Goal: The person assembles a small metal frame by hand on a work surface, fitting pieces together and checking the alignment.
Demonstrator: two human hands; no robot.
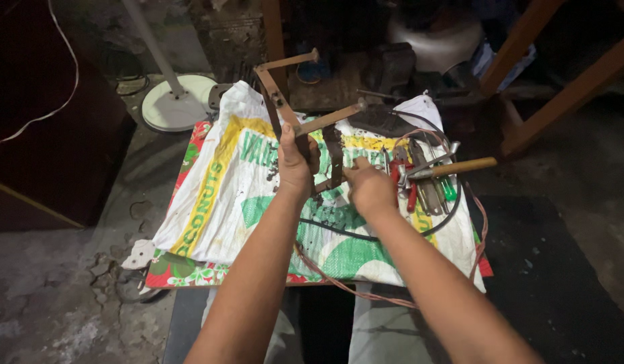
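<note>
A flattened woven sack (224, 182), white with yellow stripes and green printed shapes, is spread over the low table (190, 275), whose red floral cover is left showing at its edges.

1. A low desk (190, 273) with a floral cover stands on the concrete floor (62, 296).
2. A white printed sack (217, 202) lies spread over the desk.
3. On the sack's right part lie a hammer (460, 166), pliers (409, 182) and a cable (339, 280).

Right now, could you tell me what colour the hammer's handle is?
The hammer's handle is light brown wood, seen in the head view.
</note>
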